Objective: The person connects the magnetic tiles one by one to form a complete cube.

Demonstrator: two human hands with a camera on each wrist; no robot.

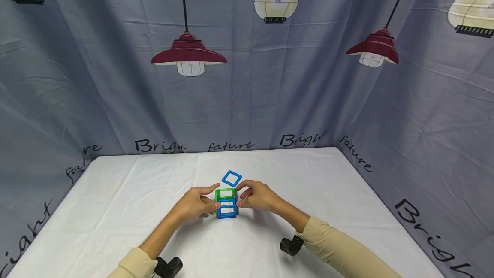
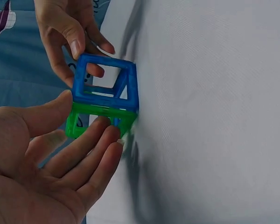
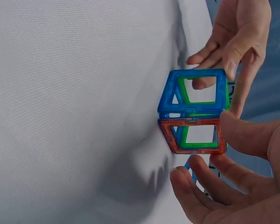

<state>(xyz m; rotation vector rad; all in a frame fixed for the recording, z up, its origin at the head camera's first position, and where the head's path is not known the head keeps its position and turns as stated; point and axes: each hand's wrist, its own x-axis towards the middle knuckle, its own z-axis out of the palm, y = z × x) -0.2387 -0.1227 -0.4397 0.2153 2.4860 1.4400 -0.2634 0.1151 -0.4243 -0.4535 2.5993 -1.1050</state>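
A small cube of magnetic building tiles (image 1: pixel 226 212) stands on the white table between both hands. Its frames are blue in front, with a green tile (image 1: pixel 225 194) on top. In the left wrist view a green side (image 2: pixel 126 122) faces the left hand. A red tile (image 3: pixel 193 150) forms the side by the right hand. My left hand (image 1: pixel 196 203) holds the cube's left side, thumb at its front edge, fingertips at the green tile. My right hand (image 1: pixel 257 196) holds the opposite side, thumb at the blue-red corner, fingertips by the red tile.
A loose blue square tile (image 1: pixel 231 178) lies on the table (image 1: pixel 293 166) just behind the cube. A grey curtain (image 1: pixel 247 110) printed with lamps and lettering hangs behind the table and along its sides. Black wrist cameras (image 1: pixel 291 246) sit below both hands.
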